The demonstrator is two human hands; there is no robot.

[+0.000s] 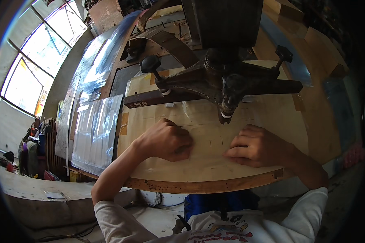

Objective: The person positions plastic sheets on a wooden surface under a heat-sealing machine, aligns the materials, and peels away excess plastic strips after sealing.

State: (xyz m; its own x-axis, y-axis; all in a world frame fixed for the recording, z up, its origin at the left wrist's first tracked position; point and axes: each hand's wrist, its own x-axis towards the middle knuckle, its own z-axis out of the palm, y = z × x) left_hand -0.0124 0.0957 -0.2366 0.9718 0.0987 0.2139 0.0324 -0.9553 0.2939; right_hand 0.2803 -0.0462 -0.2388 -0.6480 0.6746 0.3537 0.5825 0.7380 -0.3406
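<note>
My left hand (169, 141) is curled with its knuckles up, low over a pale yellowish board (207, 168). To the right, my right hand (256, 146) is bent the same way, its fingertips down at the board. Both hands have their fingers closed; whatever may be between them is hidden or too thin to make out. Short dark marks show on the board between the hands. Just beyond them hangs a dark metal press head (225, 87), with a flat dark bar (166, 99) across it and a black knob (150, 64) on its left arm.
Clear plastic sheets (95, 133) lie in a stack left of the board. A wooden edge strip (207, 186) runs along the board's front. Cardboard boxes (322, 46) stand at the far right. Tape patches (124, 123) stick to the board's sides. A window (38, 65) is at left.
</note>
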